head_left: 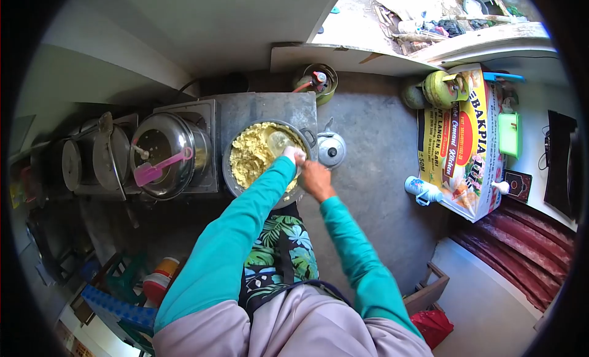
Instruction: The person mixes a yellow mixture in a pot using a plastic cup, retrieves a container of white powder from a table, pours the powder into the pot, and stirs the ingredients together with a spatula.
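Observation:
A large round metal pan (229,176) on the grey counter holds crumbly yellow food (248,153). My left hand (294,154) is over the pan's right side, closed, next to a clear, shiny, rounded item (280,142) resting in the food; whether it grips this item's end is too small to tell. Against it, at the pan's right rim, my right hand (318,181) is closed too, its fingertips meeting the left hand. What lies between the fingers is hidden.
To the left, a lidded metal pot (161,149) bears a pink spatula (161,167). A kettle (331,151) stands right of the pan. Gas cylinders (440,90), a printed box (457,136) and a light-blue bottle (423,190) are at the right.

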Action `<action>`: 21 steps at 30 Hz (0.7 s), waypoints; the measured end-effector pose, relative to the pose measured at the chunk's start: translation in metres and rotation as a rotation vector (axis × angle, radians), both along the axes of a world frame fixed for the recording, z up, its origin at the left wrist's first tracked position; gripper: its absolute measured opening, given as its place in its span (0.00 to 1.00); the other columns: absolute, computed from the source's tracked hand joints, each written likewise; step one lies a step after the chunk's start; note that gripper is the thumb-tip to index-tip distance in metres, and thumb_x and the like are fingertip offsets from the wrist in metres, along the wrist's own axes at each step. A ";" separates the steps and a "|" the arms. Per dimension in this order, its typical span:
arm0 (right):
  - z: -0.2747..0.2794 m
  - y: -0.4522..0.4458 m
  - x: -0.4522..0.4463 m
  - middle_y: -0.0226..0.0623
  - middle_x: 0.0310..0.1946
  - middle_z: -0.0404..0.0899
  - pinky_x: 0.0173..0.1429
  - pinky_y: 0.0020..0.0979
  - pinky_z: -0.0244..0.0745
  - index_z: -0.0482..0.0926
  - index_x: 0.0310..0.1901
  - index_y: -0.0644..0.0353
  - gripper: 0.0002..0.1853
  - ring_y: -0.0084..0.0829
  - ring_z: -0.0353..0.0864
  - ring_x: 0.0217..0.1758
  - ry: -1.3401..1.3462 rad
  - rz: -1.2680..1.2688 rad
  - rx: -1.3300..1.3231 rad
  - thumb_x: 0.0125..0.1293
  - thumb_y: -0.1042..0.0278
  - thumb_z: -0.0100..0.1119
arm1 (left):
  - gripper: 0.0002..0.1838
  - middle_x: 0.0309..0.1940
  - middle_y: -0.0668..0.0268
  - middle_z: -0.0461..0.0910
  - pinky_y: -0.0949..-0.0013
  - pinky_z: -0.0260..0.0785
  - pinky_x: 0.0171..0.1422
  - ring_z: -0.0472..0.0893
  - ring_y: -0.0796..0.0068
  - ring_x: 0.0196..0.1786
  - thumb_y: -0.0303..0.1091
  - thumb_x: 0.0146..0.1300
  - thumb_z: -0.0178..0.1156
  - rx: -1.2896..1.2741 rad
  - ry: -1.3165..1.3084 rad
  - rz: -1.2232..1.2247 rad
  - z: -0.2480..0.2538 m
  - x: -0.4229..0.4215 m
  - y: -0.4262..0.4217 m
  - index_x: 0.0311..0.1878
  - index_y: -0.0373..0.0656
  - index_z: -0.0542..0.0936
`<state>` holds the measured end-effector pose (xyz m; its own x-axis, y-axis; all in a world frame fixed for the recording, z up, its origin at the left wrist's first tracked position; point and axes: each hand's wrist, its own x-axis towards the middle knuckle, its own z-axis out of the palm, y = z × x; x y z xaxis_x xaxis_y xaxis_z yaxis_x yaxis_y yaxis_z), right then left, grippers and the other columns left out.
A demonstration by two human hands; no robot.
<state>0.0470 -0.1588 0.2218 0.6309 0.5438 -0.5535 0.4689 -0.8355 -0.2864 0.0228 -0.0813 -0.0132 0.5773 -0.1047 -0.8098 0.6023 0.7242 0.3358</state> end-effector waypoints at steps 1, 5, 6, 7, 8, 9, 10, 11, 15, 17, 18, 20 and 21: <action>0.019 0.003 0.006 0.47 0.28 0.77 0.31 0.43 0.71 0.69 0.55 0.41 0.24 0.45 0.78 0.31 -0.041 0.067 0.067 0.54 0.69 0.46 | 0.08 0.15 0.64 0.72 0.73 0.62 0.26 0.69 0.71 0.18 0.35 0.42 0.53 -0.074 -0.033 0.172 0.086 0.003 0.015 0.16 0.42 0.72; 0.050 0.048 0.031 0.43 0.23 0.76 0.27 0.41 0.70 0.74 0.45 0.50 0.15 0.43 0.78 0.27 -0.176 0.361 0.170 0.55 0.70 0.45 | 0.09 0.21 0.64 0.75 0.70 0.66 0.33 0.73 0.70 0.25 0.37 0.49 0.50 -0.269 -0.062 0.465 0.100 0.012 0.050 0.23 0.41 0.73; 0.047 0.061 0.033 0.44 0.23 0.76 0.27 0.40 0.70 0.74 0.38 0.56 0.10 0.41 0.78 0.26 -0.183 0.450 0.208 0.55 0.70 0.46 | 0.10 0.23 0.63 0.77 0.69 0.68 0.39 0.75 0.68 0.28 0.38 0.51 0.51 -0.404 -0.060 0.448 0.076 0.007 0.061 0.25 0.40 0.75; 0.036 0.077 0.030 0.44 0.22 0.76 0.27 0.40 0.71 0.74 0.36 0.58 0.09 0.41 0.79 0.26 -0.190 0.508 0.114 0.55 0.70 0.46 | 0.11 0.26 0.61 0.78 0.67 0.68 0.42 0.77 0.66 0.32 0.38 0.52 0.50 -0.182 0.019 0.516 0.138 0.004 0.069 0.25 0.40 0.75; 0.023 0.090 0.030 0.44 0.22 0.77 0.27 0.39 0.71 0.75 0.34 0.60 0.09 0.40 0.79 0.25 -0.197 0.564 0.021 0.54 0.70 0.47 | 0.11 0.26 0.62 0.78 0.67 0.68 0.42 0.77 0.66 0.31 0.38 0.52 0.51 -0.253 0.004 0.493 0.133 0.002 0.076 0.25 0.41 0.75; 0.027 0.099 0.033 0.45 0.21 0.77 0.27 0.38 0.72 0.76 0.29 0.61 0.08 0.40 0.79 0.25 -0.167 0.579 0.007 0.53 0.68 0.47 | 0.11 0.26 0.63 0.78 0.68 0.68 0.42 0.77 0.66 0.31 0.38 0.52 0.51 -0.331 -0.016 0.437 0.108 -0.001 0.080 0.25 0.41 0.75; 0.020 0.099 0.031 0.45 0.21 0.77 0.27 0.38 0.72 0.76 0.29 0.61 0.08 0.40 0.79 0.25 -0.145 0.578 0.003 0.53 0.68 0.47 | 0.10 0.26 0.64 0.78 0.68 0.68 0.41 0.77 0.67 0.31 0.39 0.51 0.51 -0.381 -0.034 0.355 0.087 -0.004 0.082 0.25 0.42 0.76; 0.013 0.096 0.030 0.45 0.21 0.77 0.27 0.38 0.72 0.76 0.27 0.60 0.08 0.40 0.79 0.25 -0.149 0.536 0.026 0.53 0.68 0.47 | 0.10 0.25 0.64 0.78 0.68 0.68 0.41 0.76 0.67 0.31 0.39 0.51 0.52 -0.401 -0.042 0.278 0.071 -0.004 0.081 0.25 0.43 0.76; -0.012 0.074 0.029 0.45 0.23 0.77 0.28 0.40 0.72 0.76 0.32 0.58 0.09 0.42 0.79 0.26 -0.088 0.306 0.112 0.53 0.69 0.46 | 0.09 0.25 0.67 0.78 0.69 0.67 0.40 0.76 0.68 0.31 0.40 0.50 0.54 -0.322 -0.027 -0.063 0.023 0.007 0.069 0.25 0.46 0.77; -0.018 0.053 0.016 0.49 0.28 0.77 0.32 0.44 0.70 0.72 0.48 0.55 0.18 0.46 0.78 0.31 0.036 0.095 0.060 0.53 0.69 0.47 | 0.09 0.25 0.69 0.78 0.70 0.67 0.40 0.76 0.69 0.30 0.41 0.50 0.55 -0.163 0.013 -0.269 0.011 0.007 0.054 0.25 0.47 0.77; -0.022 0.043 0.012 0.49 0.28 0.77 0.32 0.44 0.70 0.72 0.48 0.55 0.18 0.46 0.78 0.31 0.032 0.096 0.066 0.53 0.69 0.47 | 0.09 0.25 0.69 0.78 0.70 0.67 0.40 0.76 0.69 0.30 0.41 0.50 0.55 -0.034 0.040 -0.400 0.006 0.007 0.047 0.25 0.48 0.78; -0.025 0.020 -0.007 0.47 0.31 0.78 0.37 0.45 0.70 0.66 0.56 0.50 0.26 0.48 0.77 0.36 0.115 -0.141 0.097 0.51 0.72 0.46 | 0.08 0.25 0.71 0.78 0.71 0.67 0.39 0.76 0.69 0.30 0.42 0.49 0.56 0.384 0.168 -0.811 0.019 0.009 0.032 0.24 0.49 0.78; -0.027 0.011 -0.014 0.49 0.33 0.77 0.42 0.46 0.68 0.62 0.60 0.42 0.32 0.49 0.76 0.40 0.178 -0.229 0.049 0.49 0.73 0.48 | 0.08 0.24 0.71 0.78 0.71 0.67 0.39 0.76 0.70 0.30 0.42 0.49 0.57 0.544 0.226 -0.969 0.037 0.015 0.030 0.24 0.50 0.78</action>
